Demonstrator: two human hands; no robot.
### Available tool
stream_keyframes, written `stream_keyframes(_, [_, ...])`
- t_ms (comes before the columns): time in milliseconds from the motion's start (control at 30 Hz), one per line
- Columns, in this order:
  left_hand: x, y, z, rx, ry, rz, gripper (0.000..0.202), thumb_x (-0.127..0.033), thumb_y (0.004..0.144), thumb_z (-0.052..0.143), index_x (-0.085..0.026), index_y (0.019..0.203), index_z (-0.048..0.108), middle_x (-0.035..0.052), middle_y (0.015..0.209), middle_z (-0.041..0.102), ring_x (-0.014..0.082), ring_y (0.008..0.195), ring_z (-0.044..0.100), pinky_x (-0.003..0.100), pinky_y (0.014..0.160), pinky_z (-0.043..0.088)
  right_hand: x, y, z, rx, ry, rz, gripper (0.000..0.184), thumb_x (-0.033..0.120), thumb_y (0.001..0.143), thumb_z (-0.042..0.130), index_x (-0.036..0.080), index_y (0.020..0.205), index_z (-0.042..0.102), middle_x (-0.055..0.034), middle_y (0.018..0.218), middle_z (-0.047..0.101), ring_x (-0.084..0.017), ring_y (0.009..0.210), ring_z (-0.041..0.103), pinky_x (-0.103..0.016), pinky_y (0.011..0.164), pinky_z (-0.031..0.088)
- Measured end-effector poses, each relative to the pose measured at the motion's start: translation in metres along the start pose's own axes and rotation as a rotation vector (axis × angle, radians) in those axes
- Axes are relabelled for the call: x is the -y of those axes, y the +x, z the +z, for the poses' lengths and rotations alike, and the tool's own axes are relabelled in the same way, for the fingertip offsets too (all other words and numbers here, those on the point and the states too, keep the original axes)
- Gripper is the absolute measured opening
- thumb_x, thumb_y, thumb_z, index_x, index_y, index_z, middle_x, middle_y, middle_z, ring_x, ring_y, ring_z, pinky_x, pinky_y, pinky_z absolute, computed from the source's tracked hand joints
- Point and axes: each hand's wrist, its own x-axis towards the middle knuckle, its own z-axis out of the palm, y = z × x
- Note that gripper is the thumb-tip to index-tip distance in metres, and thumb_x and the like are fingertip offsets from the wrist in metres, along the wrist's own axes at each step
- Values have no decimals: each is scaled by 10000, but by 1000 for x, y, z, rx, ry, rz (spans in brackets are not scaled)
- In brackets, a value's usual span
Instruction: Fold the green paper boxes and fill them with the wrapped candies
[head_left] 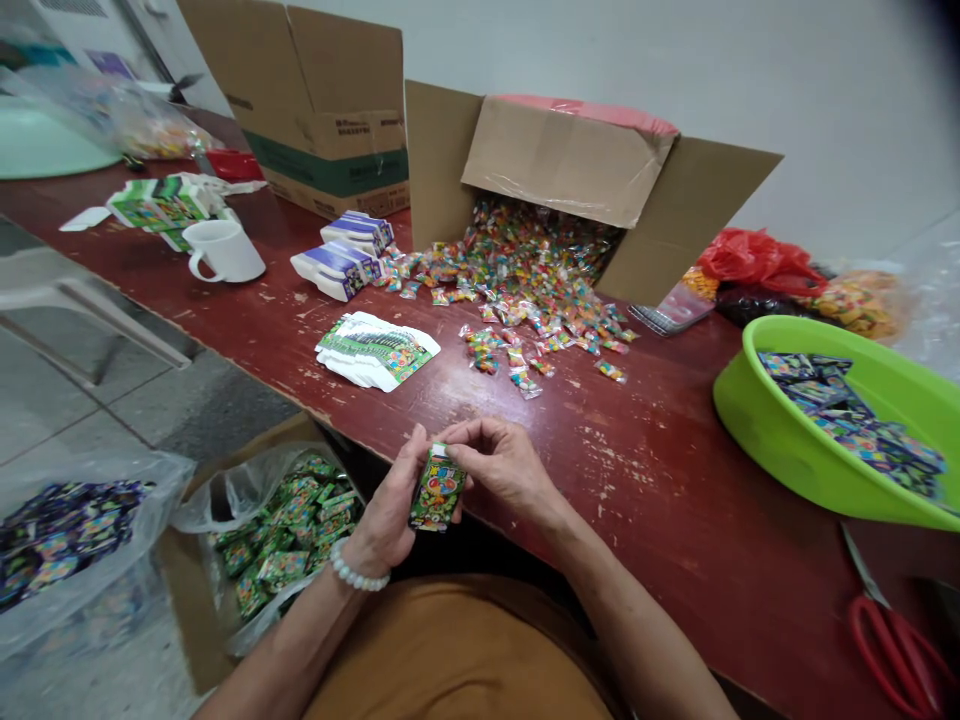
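My left hand [395,502] holds a small green candy box [437,492] upright over the table's front edge, its printed face towards me. At the box's white top end, the thumb and fingers of my right hand [499,462] pinch the flap. Just beyond my hands lies a fanned stack of flat green cartons [377,350]. Further back, small wrapped candies [517,330] spill from a cardboard box [570,160] tipped on its side. Filled green boxes [292,525] lie in a lined carton below my left arm.
A lime-green basin [795,440] with purple packets stands at right, near red-handled scissors [892,640]. A white mug [223,250], purple cartons [341,262] and a closed-sided cardboard box [330,120] are at back left. A plastic bag of purple packets [67,530] sits at lower left.
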Motion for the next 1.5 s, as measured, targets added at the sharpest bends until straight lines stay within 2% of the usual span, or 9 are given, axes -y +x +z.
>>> stream_keyframes(200, [-2,5,-5,-28,-151,-46,248,-235,905,541,-131,1086,674,45,783,707,167,528,648,275,475,559,-3,-11,-5,39,-375,-380,74,244,855,636,195,900,668,-64,1039,657,-187,1032,599,-368,932,474])
stream_keyframes(433, [-5,13,0,-116,-215,-21,274,-257,934,494,-140,1116,662,63,934,721,189,811,698,305,779,574,-12,-21,3,110,-882,-492,848,329,605,807,180,1342,417,-142,1357,465,-306,1216,416,-486,1004,372])
stream_keyframes(700, [-6,0,-24,-175,-33,42,294,-336,896,590,-167,1117,686,67,1155,688,254,1143,595,339,1004,463,-31,-4,23,79,-1034,-637,724,341,614,599,82,1278,472,-180,1204,525,-327,1064,461,-488,937,391])
stream_keyframes(833, [-6,-16,-43,-246,130,171,291,-276,753,750,-180,1025,713,44,1171,676,248,1147,575,271,975,458,-39,1,43,147,-1008,-586,725,357,609,584,81,1268,464,-181,1194,515,-324,1037,459,-461,897,434])
stream_keyframes(967, [-12,-34,-53,-275,265,129,456,-357,734,760,-211,1149,639,53,1156,662,260,1024,617,319,855,507,-39,0,61,219,-940,-515,703,326,628,603,136,1285,438,-149,1213,502,-302,1061,460,-472,933,426])
stream_keyframes(1100, [-35,-50,-92,-449,790,218,575,-503,784,659,-251,1282,519,72,1150,626,291,994,600,395,844,487,-32,3,43,228,-880,-542,768,401,705,673,182,1372,363,-162,1387,384,-314,1235,386,-511,1028,370])
stream_keyframes(1167, [-51,-54,-114,-664,1272,401,614,-547,761,645,-224,1269,529,110,1138,602,336,1057,546,448,914,431,-34,9,24,106,-847,-516,690,368,765,659,167,1362,378,-171,1389,388,-295,1269,381,-491,1058,358])
stream_keyframes(1233, [-65,-50,-122,-731,1587,540,592,-559,816,559,-209,1291,512,141,1163,583,346,1063,531,468,941,393,-40,15,6,-31,-812,-478,558,252,808,605,168,1327,417,-158,1322,455,-261,1225,442,-453,1044,389])
stream_keyframes(1500, [-88,67,-54,-731,2121,659,503,-475,881,519,-178,1286,551,210,1285,503,416,1131,417,516,903,311,-70,23,-12,-161,-823,-484,331,98,788,557,169,1110,570,-119,1117,607,-242,1077,552,-422,950,460])
